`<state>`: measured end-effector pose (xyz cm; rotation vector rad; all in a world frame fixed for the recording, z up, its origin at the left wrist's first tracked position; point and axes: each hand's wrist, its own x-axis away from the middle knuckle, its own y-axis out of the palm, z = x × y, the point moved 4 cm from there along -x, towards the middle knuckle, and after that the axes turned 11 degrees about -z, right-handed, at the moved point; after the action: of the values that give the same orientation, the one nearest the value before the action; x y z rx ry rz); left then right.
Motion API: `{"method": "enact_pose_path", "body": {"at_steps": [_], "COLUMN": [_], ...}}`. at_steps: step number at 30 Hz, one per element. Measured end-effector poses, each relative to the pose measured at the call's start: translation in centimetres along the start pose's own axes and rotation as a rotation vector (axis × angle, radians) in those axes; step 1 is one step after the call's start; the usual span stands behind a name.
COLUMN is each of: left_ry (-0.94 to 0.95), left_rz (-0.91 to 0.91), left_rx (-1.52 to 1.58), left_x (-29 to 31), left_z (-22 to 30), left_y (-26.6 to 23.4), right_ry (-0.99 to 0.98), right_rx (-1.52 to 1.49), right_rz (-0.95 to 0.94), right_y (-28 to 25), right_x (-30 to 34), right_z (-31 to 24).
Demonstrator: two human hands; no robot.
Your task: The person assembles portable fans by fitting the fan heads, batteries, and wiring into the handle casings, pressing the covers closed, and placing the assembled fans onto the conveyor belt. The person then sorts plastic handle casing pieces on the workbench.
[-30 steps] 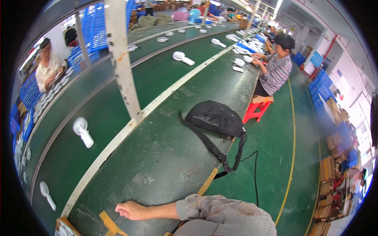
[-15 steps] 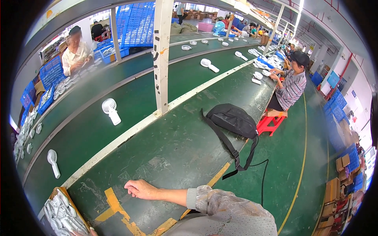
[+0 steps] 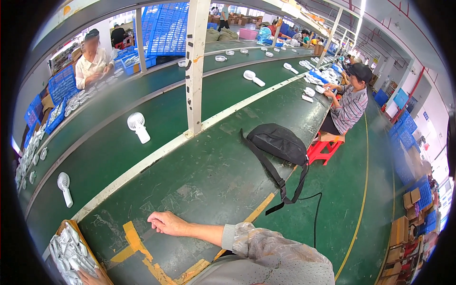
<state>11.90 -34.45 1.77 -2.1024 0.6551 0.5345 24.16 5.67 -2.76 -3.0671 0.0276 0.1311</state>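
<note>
My right hand (image 3: pixel 166 223) rests on the green worktop (image 3: pixel 213 161), its fingers curled in, with nothing visible in them. At the lower left, my left hand (image 3: pixel 93 277) lies on white plastic parts (image 3: pixel 69 249) heaped in a cardboard box (image 3: pixel 88 244). Its visible fingers look stretched out; the picture's edge cuts off the rest of it. Yellow tape (image 3: pixel 134 240) marks the worktop between the two hands. Beyond a pale rail, white handheld fans (image 3: pixel 137 127) lie spaced out on a green conveyor belt, and another handheld fan (image 3: pixel 64 189) lies closer to the box.
A black waist bag (image 3: pixel 278 144) lies across the worktop's right edge, strap hanging over. A white post (image 3: pixel 194 71) rises from the rail. On the right, a co-worker (image 3: pixel 350 102) sits on a red stool (image 3: pixel 322 151); another person (image 3: pixel 90 61) works across the belt among blue crates (image 3: pixel 61 85).
My left hand has reached farther in over the parts in the box. The near fans have shifted slightly away along the belt. My right hand has stayed almost still.
</note>
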Motion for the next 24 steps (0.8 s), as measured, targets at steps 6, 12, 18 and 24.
{"method": "enact_pose_path", "body": {"at_steps": [6,12,18,24], "left_ry": [0.093,0.193,0.199,0.248], "left_rz": [-0.001,-0.073,0.043,0.161], "left_rx": [0.021,0.142,0.216,0.241], "left_x": [-0.9,-1.4,-1.5,-1.5], "left_z": [0.0,-0.5,-0.6,-0.1], "left_y": [-1.1,-0.9,0.4,0.0], "right_ry": [0.010,0.020,0.023,0.033], "right_rx": [0.004,0.011,0.009,0.007], "right_rz": [-0.008,-0.005,0.000,-0.002], "right_y": [0.0,-0.1,0.0,-0.1], "right_x": [0.0,0.0,0.1,0.1], "right_z": [-0.2,-0.4,-0.6,-0.5]}}
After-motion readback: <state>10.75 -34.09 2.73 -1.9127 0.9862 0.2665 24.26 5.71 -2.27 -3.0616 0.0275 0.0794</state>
